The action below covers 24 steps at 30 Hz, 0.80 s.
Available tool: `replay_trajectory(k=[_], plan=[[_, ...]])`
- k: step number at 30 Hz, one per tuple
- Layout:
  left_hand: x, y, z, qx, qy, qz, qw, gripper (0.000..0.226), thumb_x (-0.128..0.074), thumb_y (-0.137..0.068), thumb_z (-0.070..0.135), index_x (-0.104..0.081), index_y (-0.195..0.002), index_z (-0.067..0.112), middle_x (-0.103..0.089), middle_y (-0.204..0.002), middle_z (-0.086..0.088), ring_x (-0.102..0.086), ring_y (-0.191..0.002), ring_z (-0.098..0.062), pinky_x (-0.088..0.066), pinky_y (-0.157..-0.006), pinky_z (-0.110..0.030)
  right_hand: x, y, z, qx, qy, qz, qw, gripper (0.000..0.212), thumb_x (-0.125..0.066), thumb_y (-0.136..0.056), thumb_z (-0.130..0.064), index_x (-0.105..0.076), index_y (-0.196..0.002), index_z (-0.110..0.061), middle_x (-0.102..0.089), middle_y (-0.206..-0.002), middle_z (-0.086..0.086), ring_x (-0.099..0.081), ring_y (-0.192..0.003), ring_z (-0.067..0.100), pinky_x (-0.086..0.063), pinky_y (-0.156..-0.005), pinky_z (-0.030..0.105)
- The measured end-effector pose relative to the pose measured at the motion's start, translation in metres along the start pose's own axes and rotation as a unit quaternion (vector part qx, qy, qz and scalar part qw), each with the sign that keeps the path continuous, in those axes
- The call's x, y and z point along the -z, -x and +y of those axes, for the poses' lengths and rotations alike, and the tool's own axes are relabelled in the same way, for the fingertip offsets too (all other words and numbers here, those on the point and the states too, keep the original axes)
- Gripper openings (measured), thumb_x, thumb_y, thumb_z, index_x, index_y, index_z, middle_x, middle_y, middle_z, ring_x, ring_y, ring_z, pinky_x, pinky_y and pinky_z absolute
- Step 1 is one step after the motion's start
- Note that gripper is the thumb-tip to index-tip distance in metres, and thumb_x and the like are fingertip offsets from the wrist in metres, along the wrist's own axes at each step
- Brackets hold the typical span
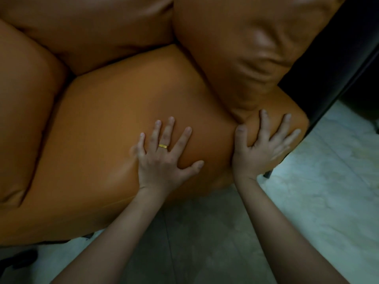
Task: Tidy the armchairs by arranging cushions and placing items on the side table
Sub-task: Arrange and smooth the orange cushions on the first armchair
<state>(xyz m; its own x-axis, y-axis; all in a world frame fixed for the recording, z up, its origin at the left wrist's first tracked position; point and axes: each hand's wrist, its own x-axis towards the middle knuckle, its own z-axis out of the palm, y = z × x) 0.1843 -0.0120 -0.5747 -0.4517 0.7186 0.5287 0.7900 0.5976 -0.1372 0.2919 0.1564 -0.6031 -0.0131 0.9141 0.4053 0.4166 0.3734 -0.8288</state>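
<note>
While left hand (164,158) and right hand (260,152) press open-palmed, nothing is gripped. Uneven force could skew the seat cushion (114,124).

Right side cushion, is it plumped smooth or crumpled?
Crumpled: the right side cushion shows deep creases toward its lower corner, which rests on the seat cushion.

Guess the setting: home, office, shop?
Likely a home living room or lounge. The left hand and right hand press the seat cushion of a padded orange armchair, a matching loose cushion leans at its right, and the floor is pale marble-look tile.
</note>
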Motion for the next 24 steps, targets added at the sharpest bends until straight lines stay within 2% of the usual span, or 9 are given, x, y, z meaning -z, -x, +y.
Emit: replay_trajectory(k=[5,7,9,11,13,17,20,22,24], plan=[[0.0,0.002,-0.001,-0.002,0.014,0.008,1.0,0.076,-0.042,-0.086,0.08,-0.044,-0.148,0.037,-0.037,-0.159,-0.005,-0.036,-0.146,-0.033,-0.028,-0.111,-0.058,0.014,0.021,0.005,-0.012,-0.041,-0.072,0.996,0.063,-0.051,-0.099,-0.051,-0.032,-0.155,-0.032,-0.007,-0.169,0.002,0.006,-0.155,0.032,-0.01,-0.122,0.058],[0.001,0.003,-0.001,0.001,0.019,0.008,1.0,0.076,-0.041,-0.086,0.08,-0.044,-0.149,0.037,-0.037,-0.159,-0.005,-0.035,-0.146,-0.032,-0.027,-0.111,-0.058,0.022,0.032,0.006,-0.013,-0.069,-0.101,0.992,0.064,-0.048,-0.101,-0.049,-0.023,-0.158,-0.032,-0.001,-0.169,-0.002,0.008,-0.155,0.025,-0.007,-0.125,0.045],[0.001,0.003,-0.001,0.001,0.023,-0.005,1.0,0.077,-0.038,-0.087,0.08,-0.042,-0.15,0.037,-0.036,-0.16,-0.005,-0.034,-0.146,-0.032,-0.026,-0.112,-0.058,0.032,0.048,0.009,-0.021,-0.073,-0.145,0.987,0.066,-0.047,-0.102,-0.048,-0.015,-0.159,-0.037,0.004,-0.169,-0.006,0.009,-0.155,0.018,-0.005,-0.121,0.031],[0.003,0.004,-0.001,0.007,0.028,-0.022,0.999,0.077,-0.037,-0.087,0.08,-0.041,-0.15,0.038,-0.034,-0.161,-0.004,-0.032,-0.147,-0.032,-0.024,-0.113,-0.058,0.048,0.065,0.018,-0.036,-0.044,-0.219,0.974,0.07,-0.048,-0.102,-0.049,-0.006,-0.158,-0.043,0.006,-0.168,-0.01,0.008,-0.155,0.014,-0.01,-0.119,0.032],[0.009,0.003,-0.001,0.014,0.032,-0.056,0.998,0.077,-0.037,-0.087,0.08,-0.037,-0.152,0.039,-0.031,-0.162,-0.004,-0.029,-0.149,-0.031,-0.023,-0.113,-0.058,0.07,0.081,0.027,-0.04,0.015,-0.302,0.952,0.072,-0.048,-0.101,-0.05,-0.005,-0.158,-0.042,-0.003,-0.168,-0.009,0.003,-0.155,0.014,-0.015,-0.122,0.037],[0.033,-0.001,-0.004,0.018,0.045,-0.171,0.984,0.075,-0.035,-0.089,0.079,-0.022,-0.155,0.045,-0.018,-0.166,-0.001,-0.018,-0.152,-0.028,-0.024,-0.112,-0.055,0.135,0.093,0.021,-0.112,0.146,-0.464,0.867,0.075,-0.055,-0.099,-0.031,-0.011,-0.159,-0.036,-0.022,-0.166,-0.002,-0.014,-0.154,0.023,-0.033,-0.116,0.043],[0.068,-0.013,-0.004,0.021,0.041,-0.281,0.959,0.072,-0.042,-0.093,0.067,-0.016,-0.156,0.044,-0.008,-0.168,-0.001,-0.013,-0.153,-0.029,-0.029,-0.111,-0.053,0.195,0.078,-0.008,-0.203,0.166,-0.53,0.806,0.077,-0.057,-0.099,-0.026,-0.011,-0.16,-0.03,-0.029,-0.163,0.007,-0.033,-0.148,0.025,-0.042,-0.108,0.038],[0.094,-0.023,-0.002,0.027,0.069,-0.395,0.916,0.068,-0.047,-0.097,0.052,-0.017,-0.157,0.041,0.0,-0.168,-0.002,-0.008,-0.153,-0.031,-0.031,-0.111,-0.054,0.238,0.066,-0.034,-0.238,0.166,-0.547,0.785,0.075,-0.057,-0.099,-0.024,-0.014,-0.16,-0.026,-0.036,-0.16,0.008,-0.043,-0.142,0.023,-0.043,-0.1,0.028],[0.125,-0.032,0.0,0.031,0.11,-0.526,0.843,0.064,-0.046,-0.099,0.044,-0.02,-0.157,0.037,-0.005,-0.168,-0.005,-0.011,-0.152,-0.033,-0.031,-0.115,-0.054,0.284,0.059,-0.06,-0.263,0.162,-0.554,0.773,0.073,-0.057,-0.099,-0.023,-0.017,-0.16,-0.025,-0.043,-0.155,0.009,-0.046,-0.14,0.022,-0.042,-0.095,0.024]])
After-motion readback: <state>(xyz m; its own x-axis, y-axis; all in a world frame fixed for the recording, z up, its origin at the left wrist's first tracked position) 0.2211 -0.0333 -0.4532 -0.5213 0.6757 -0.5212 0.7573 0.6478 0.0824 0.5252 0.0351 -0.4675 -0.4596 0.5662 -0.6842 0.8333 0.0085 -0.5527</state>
